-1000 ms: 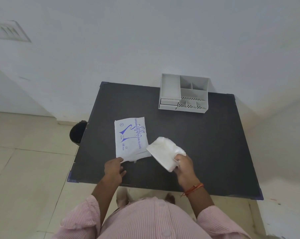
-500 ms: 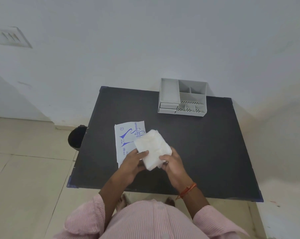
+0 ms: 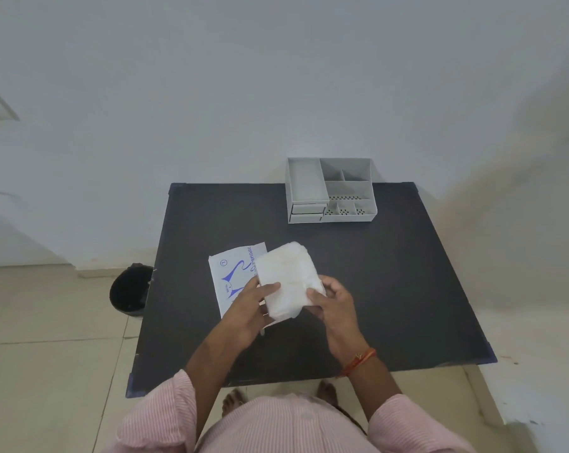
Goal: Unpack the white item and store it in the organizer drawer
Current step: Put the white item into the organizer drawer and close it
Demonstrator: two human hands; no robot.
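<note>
Dark table (image 3: 391,289) against a pale wall, grey organizer (image 3: 330,190) at the far edge, both small drawers (image 3: 307,213) at its lower left look closed. White item (image 3: 289,281) is out of its printed wrapper (image 3: 234,276), which lies flat just to the left, partly under it. Left hand (image 3: 247,313) pinches the item's near-left edge, thumb on top; right hand (image 3: 333,305) clamps the near-right corner. Item sits between both grips, held above the table, well apart from the organizer. Unpack looks done; stowing not started. Next move likely needs one hand freed to pull a drawer. Soft wad, may need folding to fit.
</note>
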